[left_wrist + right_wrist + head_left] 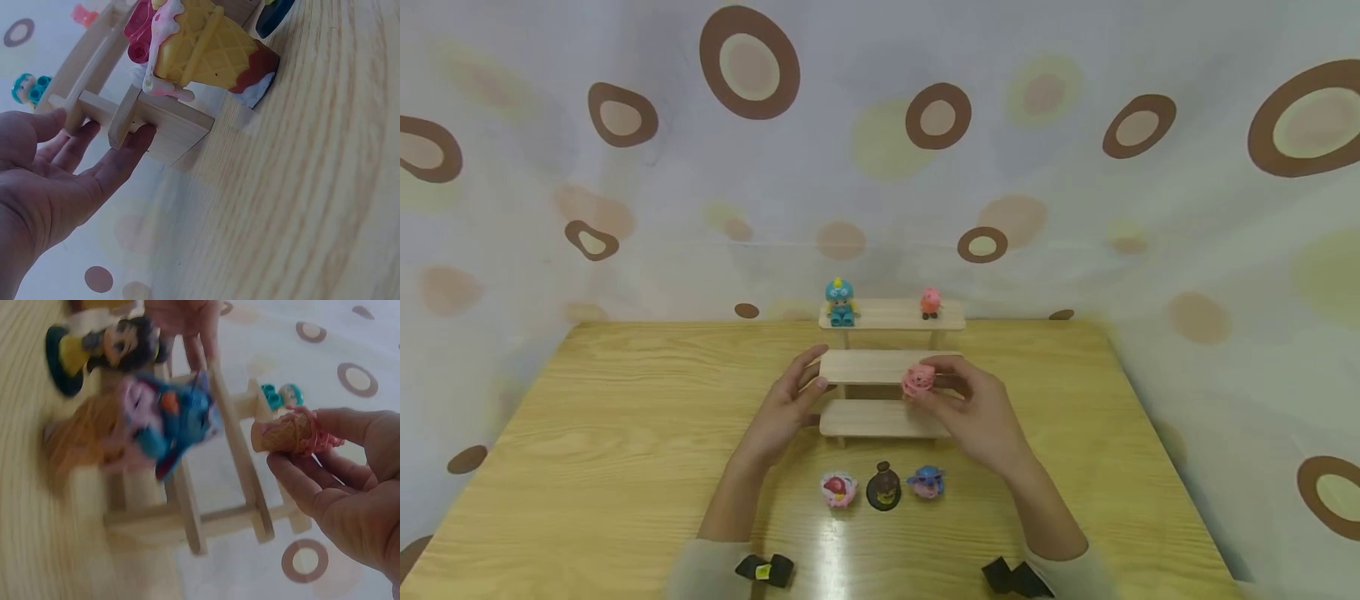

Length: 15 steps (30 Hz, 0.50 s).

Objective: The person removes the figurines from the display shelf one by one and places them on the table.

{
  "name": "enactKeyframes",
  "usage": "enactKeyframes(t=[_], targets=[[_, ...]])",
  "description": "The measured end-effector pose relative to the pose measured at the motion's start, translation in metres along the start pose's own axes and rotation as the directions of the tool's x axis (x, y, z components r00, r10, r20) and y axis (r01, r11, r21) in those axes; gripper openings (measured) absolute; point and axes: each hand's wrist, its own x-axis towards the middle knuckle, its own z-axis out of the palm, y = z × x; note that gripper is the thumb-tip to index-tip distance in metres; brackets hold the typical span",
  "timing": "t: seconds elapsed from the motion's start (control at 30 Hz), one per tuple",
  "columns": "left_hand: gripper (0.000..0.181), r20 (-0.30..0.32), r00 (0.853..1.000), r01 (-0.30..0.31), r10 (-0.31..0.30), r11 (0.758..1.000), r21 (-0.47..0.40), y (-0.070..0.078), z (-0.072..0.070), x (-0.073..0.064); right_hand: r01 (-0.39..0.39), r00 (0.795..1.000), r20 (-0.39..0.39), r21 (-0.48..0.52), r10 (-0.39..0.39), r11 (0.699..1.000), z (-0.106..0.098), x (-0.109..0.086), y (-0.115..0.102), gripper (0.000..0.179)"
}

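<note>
My right hand (973, 408) pinches a small pink-topped ice-cream-cone figurine (287, 434) between thumb and fingers, in front of the middle tier of a three-step wooden shelf (880, 421). In the right wrist view its tan cone points left. At the shelf's left end, my left hand (782, 404) holds the end pieces, thumb by the middle tier and fingers (128, 159) spread along the side. On the top tier sit a teal doll (840, 304) at the left and a pink pig figurine (931, 302) at the right.
Before the shelf stand a pink-and-white ice-cream-cone figurine (838, 489), a dark-haired doll figurine (112, 347) in yellow on a round dark base, and a blue big-eared figurine (927, 482) on a cone. The wooden table (625, 433) meets a patterned cloth (880, 192) behind.
</note>
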Motion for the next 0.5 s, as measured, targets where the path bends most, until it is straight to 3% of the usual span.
enactKeyframes(t=[0.2, 0.5], targets=[[0.054, -0.004, 1.000, 0.007, -0.007, 1.000, 0.006, -0.002, 0.004, 0.002, 0.032, 0.999, 0.024, 0.032, -0.033, 0.999, -0.021, -0.012, 0.020, 0.032], [0.055, -0.017, 1.000, 0.003, -0.003, 1.000, 0.009, -0.003, 0.002, 0.002, 0.013, 0.998, 0.063, -0.020, -0.012, 1.000, -0.038, -0.031, 0.034, 0.033]])
